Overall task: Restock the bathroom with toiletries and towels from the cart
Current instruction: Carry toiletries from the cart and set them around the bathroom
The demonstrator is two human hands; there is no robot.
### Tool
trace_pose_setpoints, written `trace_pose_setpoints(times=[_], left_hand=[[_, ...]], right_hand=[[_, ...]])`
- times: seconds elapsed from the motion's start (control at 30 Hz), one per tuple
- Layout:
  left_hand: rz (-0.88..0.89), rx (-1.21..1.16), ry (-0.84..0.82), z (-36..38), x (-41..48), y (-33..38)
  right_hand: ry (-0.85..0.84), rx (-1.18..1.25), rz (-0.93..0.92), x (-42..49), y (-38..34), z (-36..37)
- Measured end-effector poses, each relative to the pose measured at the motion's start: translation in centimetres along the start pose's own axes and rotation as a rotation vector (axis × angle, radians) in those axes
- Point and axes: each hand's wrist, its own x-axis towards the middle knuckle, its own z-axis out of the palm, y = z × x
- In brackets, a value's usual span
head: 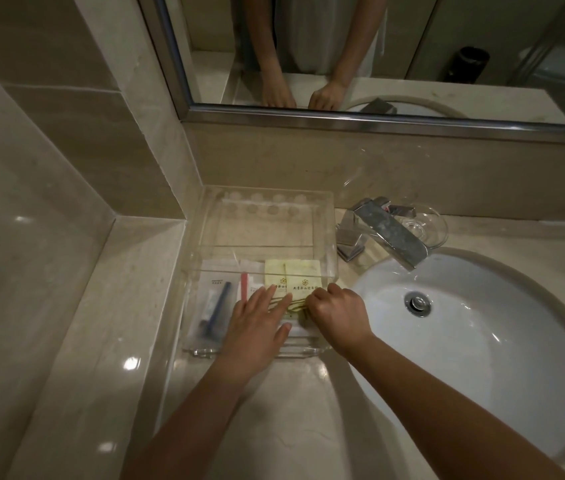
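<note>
Left hand: the left hand lies flat, fingers straight and spread, pressing on the near end of the yellow packets.
Right hand: the right hand is knuckles-up with fingers curled tight, pinching the packets' near edge just beside the left fingertips. What sits under the knuckles is hidden.
Toiletries: the packets lie side by side in the front right of the clear tray. A blue razor in its sachet and a pink-handled item lie to their left.
Cart and towels: neither is in view.
Risk one: both hands bear on a light tray over glossy stone, so a hard push could slide it towards the basin.
Risk two: a loose pinch could let a packet skew, or flick over the low wall to the wet side.
Risk three: the right wrist hangs over the tray's right wall, and a careless lift could snag it.
Counter: the countertop is polished beige stone with bright glints, and the tray is tucked into its left corner.
Basin: the white basin sits just right of the tray.
Tap: the chrome tap reaches over the bowl, with a glass dish behind it.
Room: beige tiled walls, and above them a steel-framed mirror reflecting both forearms.
</note>
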Motion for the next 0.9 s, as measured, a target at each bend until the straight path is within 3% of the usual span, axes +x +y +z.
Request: trace_pose_setpoints(times=[0.47,0.67,0.77,0.9], left_hand=[[0.014,-0.033,-0.037,-0.7,-0.2,0.6],[0.003,-0.298,0.168,-2.3,-4.3,1.2],[-0.129,-0.420,0.309,-1.4,-6.4,0.5],[-0.237,-0.321,0.403,1.5,-8.3,-1.4]], right_hand=[[0.027,0.118,-0.087,-2.4,2.3,-0.3],[0.105,0.270,-0.003,-4.5,1.5,-1.6],[0.096,0.261,-0.040,-5.0,0.5,-1.2],[0.044,0.200,-0.092,-4.5,-1.7,-1.2]])
